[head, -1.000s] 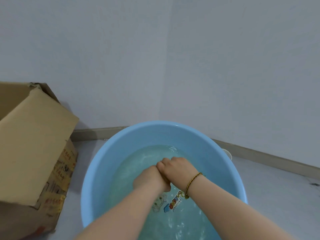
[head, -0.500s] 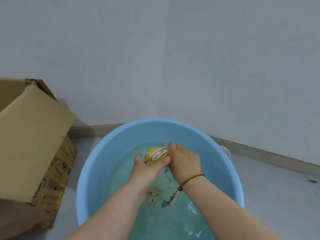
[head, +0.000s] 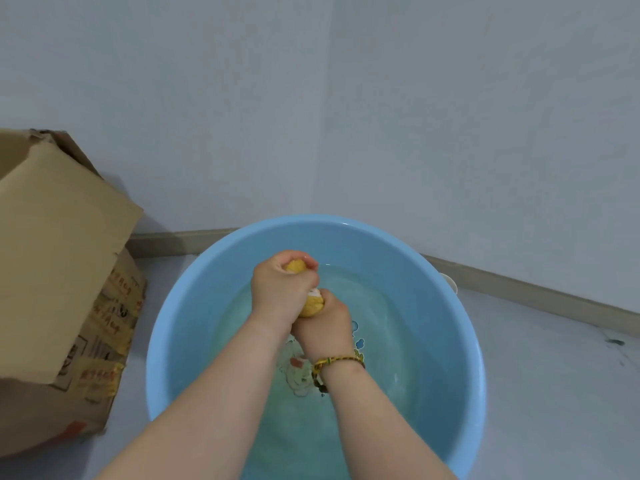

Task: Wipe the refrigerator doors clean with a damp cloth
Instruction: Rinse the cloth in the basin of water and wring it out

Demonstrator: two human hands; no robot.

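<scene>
Both hands clench a yellow cloth (head: 312, 305) above the water in a blue basin (head: 180, 323). The left hand (head: 282, 292) grasps its far end, the right hand (head: 325, 327) the near end. A cardboard box (head: 59, 258) stands just left of the basin.

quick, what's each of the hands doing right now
left hand: closed, gripping the far end of the bunched yellow cloth above the round blue plastic basin
right hand: closed, gripping the cloth's near end

— Anything worn?
— A braided cord bracelet (head: 337, 362) at the wrist behind the right grip (head: 325, 327): yellow woven with dark strands, a dark knotted end hanging under it.
— And the arms?
— Left forearm (head: 221, 393) and right forearm (head: 377, 414) bare.
</scene>
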